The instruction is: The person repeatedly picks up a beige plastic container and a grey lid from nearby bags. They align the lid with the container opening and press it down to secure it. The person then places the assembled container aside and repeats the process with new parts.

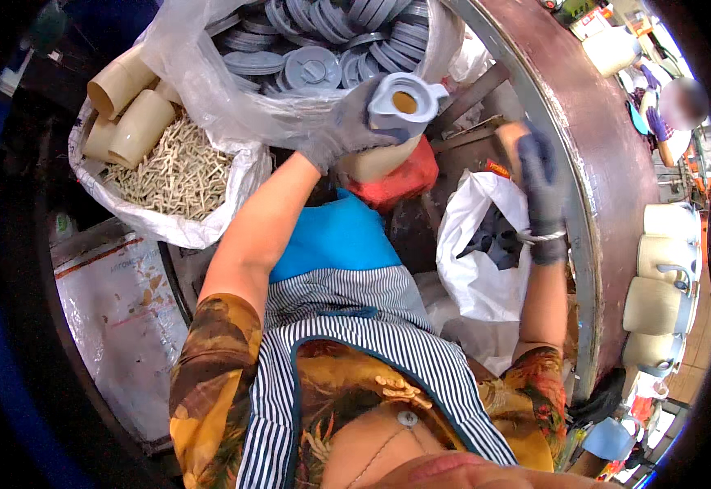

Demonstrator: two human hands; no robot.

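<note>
My left hand (351,126), in a grey glove, is closed around the upper part of a beige plastic jug (381,160). The jug has a light grey spouted collar (425,91) with a round opening, and its lower part rests against a red piece (396,181) in front of my lap. My right hand (541,179), in a dark grey glove, is raised beside a white bag (483,281) of dark grey parts (498,236). A tan piece (510,145) lies against its fingers; blur hides the grip and what the piece is.
Grey round lids (312,68) fill a clear plastic bag at the top. A white sack (147,213) at left holds small beige pieces and beige cylinders (142,128). A curved brown table (616,204) runs along the right, with beige jugs (653,306) and a person (677,114) beyond.
</note>
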